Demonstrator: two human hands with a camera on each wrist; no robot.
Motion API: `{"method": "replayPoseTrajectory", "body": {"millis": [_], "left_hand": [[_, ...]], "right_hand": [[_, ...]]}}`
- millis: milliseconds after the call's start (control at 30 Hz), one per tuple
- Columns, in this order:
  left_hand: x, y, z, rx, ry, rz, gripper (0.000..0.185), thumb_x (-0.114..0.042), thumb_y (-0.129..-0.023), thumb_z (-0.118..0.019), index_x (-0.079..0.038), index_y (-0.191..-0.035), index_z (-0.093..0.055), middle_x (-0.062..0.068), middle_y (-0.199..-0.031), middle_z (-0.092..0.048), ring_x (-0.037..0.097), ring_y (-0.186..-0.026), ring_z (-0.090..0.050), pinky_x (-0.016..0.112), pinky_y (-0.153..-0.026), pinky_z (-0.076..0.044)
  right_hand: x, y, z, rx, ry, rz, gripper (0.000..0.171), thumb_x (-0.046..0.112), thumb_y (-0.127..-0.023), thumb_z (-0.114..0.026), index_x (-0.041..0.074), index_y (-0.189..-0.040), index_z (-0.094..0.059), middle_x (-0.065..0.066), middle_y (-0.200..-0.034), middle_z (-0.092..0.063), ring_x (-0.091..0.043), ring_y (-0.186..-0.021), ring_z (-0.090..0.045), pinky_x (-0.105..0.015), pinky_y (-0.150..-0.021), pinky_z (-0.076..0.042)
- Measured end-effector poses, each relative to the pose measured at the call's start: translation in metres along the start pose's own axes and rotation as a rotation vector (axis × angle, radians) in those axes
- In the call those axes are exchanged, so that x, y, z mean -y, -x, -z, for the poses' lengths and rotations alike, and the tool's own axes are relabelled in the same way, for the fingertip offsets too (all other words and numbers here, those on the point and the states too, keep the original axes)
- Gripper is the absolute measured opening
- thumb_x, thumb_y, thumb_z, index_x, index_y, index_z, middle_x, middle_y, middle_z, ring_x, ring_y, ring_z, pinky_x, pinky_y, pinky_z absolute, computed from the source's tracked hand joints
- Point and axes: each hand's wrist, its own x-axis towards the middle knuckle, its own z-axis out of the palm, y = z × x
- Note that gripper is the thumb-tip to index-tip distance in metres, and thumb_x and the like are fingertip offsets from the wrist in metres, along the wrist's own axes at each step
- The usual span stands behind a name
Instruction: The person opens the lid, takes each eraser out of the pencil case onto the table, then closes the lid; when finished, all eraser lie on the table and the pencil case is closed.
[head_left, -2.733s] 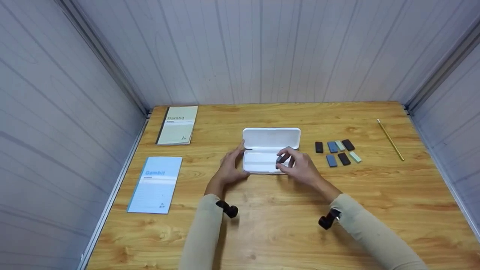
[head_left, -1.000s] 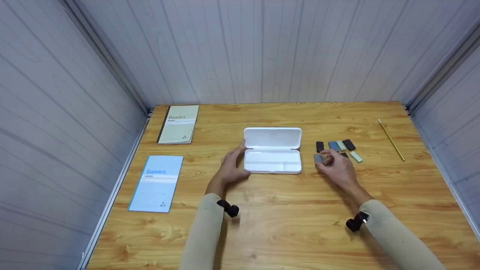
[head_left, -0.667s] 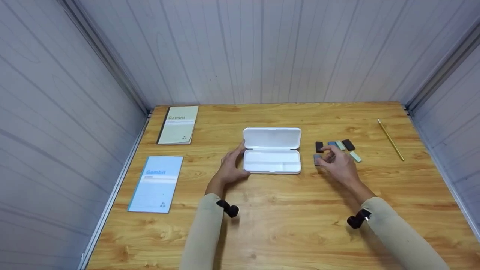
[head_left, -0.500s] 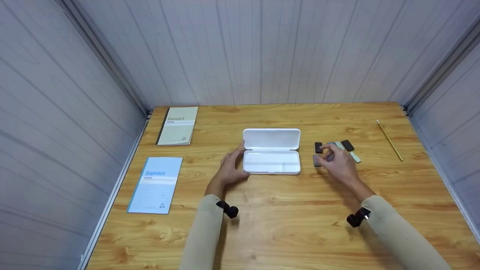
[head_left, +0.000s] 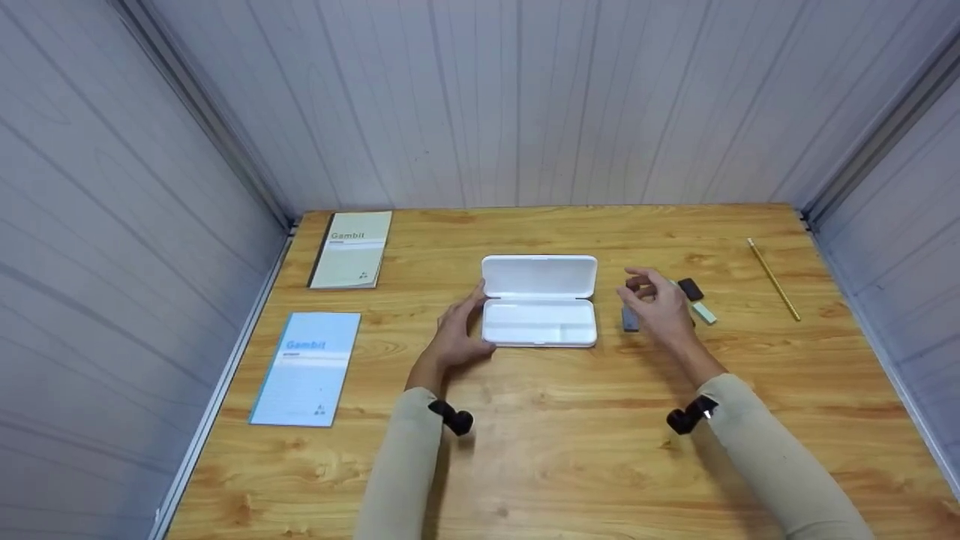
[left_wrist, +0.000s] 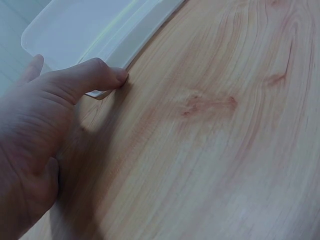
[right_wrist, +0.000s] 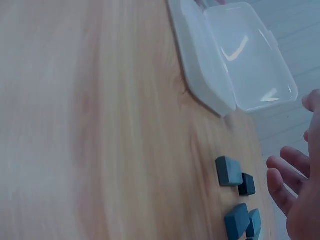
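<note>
Left hand (head_left: 456, 335) rests on the wooden table (head_left: 570, 442), thumb and fingers relaxed and touching the left end of the open white plastic hinged case (head_left: 538, 300), holding nothing. Right hand (head_left: 661, 305) hovers just right of the case, fingers loosely spread and empty, above the cluster of small rectangular blocks. A grey-blue block (head_left: 629, 319) lies just below its fingertips; a black block (head_left: 690, 289) and pale green block (head_left: 703, 313) lie beyond its knuckles.

Even, soft light from overhead fills the scene; shadows under the hands are faint. The head view is sharp, its walls bowed at the edges. Both wrist views are soft, and glare streaks the white case (right_wrist: 235, 55) lid.
</note>
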Motion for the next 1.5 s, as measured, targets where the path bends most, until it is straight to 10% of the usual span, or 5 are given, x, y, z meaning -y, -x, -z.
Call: {"method": "replayPoseTrajectory", "body": {"millis": [467, 800, 1167, 1500], "left_hand": [[-0.003, 0.001, 0.000, -0.002, -0.015, 0.000, 0.125, -0.016, -0.083, -0.093, -0.027, -0.183, -0.019, 0.006, -0.175, -0.056, 0.041, -0.168, -0.036, 0.065, -0.140, -0.013], [-0.007, 0.003, 0.000, -0.007, -0.013, 0.007, 0.126, -0.016, -0.082, -0.093, -0.025, -0.183, -0.019, 0.007, -0.175, -0.056, 0.040, -0.165, -0.039, 0.064, -0.139, -0.016], [0.013, -0.004, -0.004, -0.057, 0.026, -0.061, 0.127, -0.018, -0.075, -0.095, -0.031, -0.181, -0.026, 0.006, -0.169, -0.063, 0.040, -0.161, -0.044, 0.065, -0.138, -0.016], [-0.005, 0.001, 0.000, -0.042, 0.080, -0.043, 0.115, -0.010, -0.077, -0.094, -0.013, -0.174, -0.032, 0.016, -0.167, -0.063, 0.040, -0.167, -0.041, 0.068, -0.136, -0.015]], "right_hand": [[0.018, -0.022, -0.021, 0.167, -0.222, -0.036, 0.063, 0.028, -0.117, -0.061, 0.002, -0.172, -0.043, -0.031, -0.176, -0.044, -0.053, -0.162, -0.047, -0.067, -0.129, -0.044], [0.025, -0.027, -0.032, 0.199, -0.310, -0.038, 0.062, 0.018, -0.116, -0.062, 0.000, -0.172, -0.042, -0.032, -0.167, -0.053, -0.047, -0.147, -0.062, -0.025, -0.098, -0.062], [0.022, -0.024, -0.034, 0.189, -0.308, -0.024, 0.059, 0.013, -0.115, -0.062, 0.002, -0.171, -0.045, -0.031, -0.164, -0.057, -0.039, -0.141, -0.064, -0.017, -0.100, -0.059], [0.022, -0.020, -0.033, 0.193, -0.338, -0.007, 0.055, 0.012, -0.115, -0.061, -0.002, -0.166, -0.047, -0.036, -0.159, -0.059, -0.047, -0.142, -0.065, -0.019, -0.097, -0.060]]}}
